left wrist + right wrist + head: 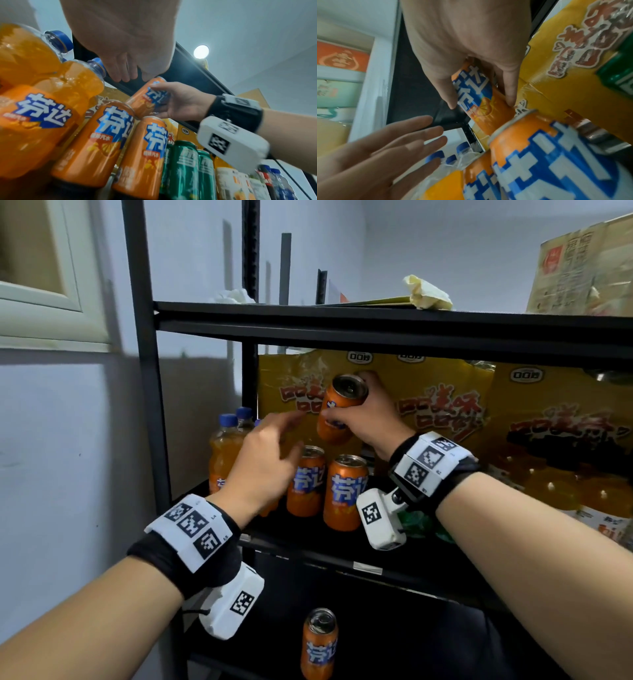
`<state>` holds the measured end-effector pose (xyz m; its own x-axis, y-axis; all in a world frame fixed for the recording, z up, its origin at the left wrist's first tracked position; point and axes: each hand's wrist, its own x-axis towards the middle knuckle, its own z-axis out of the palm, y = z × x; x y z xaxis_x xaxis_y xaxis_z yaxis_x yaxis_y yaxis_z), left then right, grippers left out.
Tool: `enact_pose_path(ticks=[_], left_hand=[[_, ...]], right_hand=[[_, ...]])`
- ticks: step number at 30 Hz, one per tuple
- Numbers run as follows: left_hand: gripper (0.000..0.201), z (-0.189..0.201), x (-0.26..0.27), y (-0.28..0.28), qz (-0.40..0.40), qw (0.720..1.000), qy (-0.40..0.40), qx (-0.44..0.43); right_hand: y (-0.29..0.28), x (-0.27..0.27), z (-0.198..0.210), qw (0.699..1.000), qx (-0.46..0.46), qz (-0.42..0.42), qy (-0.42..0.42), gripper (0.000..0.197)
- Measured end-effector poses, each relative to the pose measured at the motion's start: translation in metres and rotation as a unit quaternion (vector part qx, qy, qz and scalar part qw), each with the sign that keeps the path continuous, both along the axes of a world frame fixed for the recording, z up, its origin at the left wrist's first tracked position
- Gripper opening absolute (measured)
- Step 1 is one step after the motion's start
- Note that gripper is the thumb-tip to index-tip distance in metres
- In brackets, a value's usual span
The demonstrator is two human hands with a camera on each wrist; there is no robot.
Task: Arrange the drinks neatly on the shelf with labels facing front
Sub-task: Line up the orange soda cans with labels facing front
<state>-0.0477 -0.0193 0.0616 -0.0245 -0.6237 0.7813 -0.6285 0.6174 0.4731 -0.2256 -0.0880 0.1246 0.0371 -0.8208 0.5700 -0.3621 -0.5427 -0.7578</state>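
Note:
My right hand [359, 412] grips an orange soda can [340, 409] and holds it tilted in the air above the middle shelf [308, 546]; the same can [486, 102] shows between thumb and fingers in the right wrist view. Two upright orange cans [344, 491] stand below it on the shelf, labels toward me. My left hand [270, 446] hovers open with straight fingers just left of the held can, in front of the orange soda bottles [222, 450] with blue caps. The left wrist view shows the held can [147, 97] and the bottles [34, 108].
Yellow shrink-wrapped drink packs [445, 405] fill the back of the shelf. Green cans [185, 169] stand right of the orange ones. One more orange can [318, 642] stands on the lower shelf. The upper shelf board [376, 323] sits close above the held can.

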Motion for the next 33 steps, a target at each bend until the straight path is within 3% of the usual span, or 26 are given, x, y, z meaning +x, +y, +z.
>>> enact_pose_path(ticks=[4,8,11,13,20,25,31,33], left_hand=[[0.055,-0.024,-0.006,0.002,0.022,0.990,-0.136,0.033],[0.056,-0.041,-0.009,-0.001,0.040,0.979,-0.194,0.040],[0.055,-0.047,-0.011,-0.002,0.040,0.981,-0.191,0.021],[0.054,-0.049,-0.011,-0.002,0.037,0.982,-0.186,0.010],[0.052,-0.049,-0.009,-0.006,0.018,0.989,-0.145,0.018],[0.053,-0.053,-0.007,-0.008,0.001,0.993,-0.119,0.016],[0.054,-0.060,-0.011,-0.006,-0.017,0.995,-0.093,0.009],[0.055,-0.060,-0.012,-0.007,-0.024,0.995,-0.092,0.015]], right_hand=[[-0.025,0.015,-0.009,0.994,0.079,-0.033,0.075,0.074],[-0.035,0.025,-0.014,0.979,0.162,-0.035,0.119,0.058],[-0.039,0.028,-0.015,0.969,0.183,-0.047,0.159,0.024],[-0.039,0.028,-0.014,0.961,0.194,-0.054,0.187,0.018],[-0.039,0.035,-0.007,0.941,0.227,-0.058,0.246,0.015],[-0.039,0.048,-0.008,0.931,0.223,-0.056,0.283,0.026],[-0.044,0.063,-0.013,0.923,0.240,-0.055,0.297,0.008],[-0.045,0.066,-0.014,0.913,0.253,-0.051,0.315,0.012]])
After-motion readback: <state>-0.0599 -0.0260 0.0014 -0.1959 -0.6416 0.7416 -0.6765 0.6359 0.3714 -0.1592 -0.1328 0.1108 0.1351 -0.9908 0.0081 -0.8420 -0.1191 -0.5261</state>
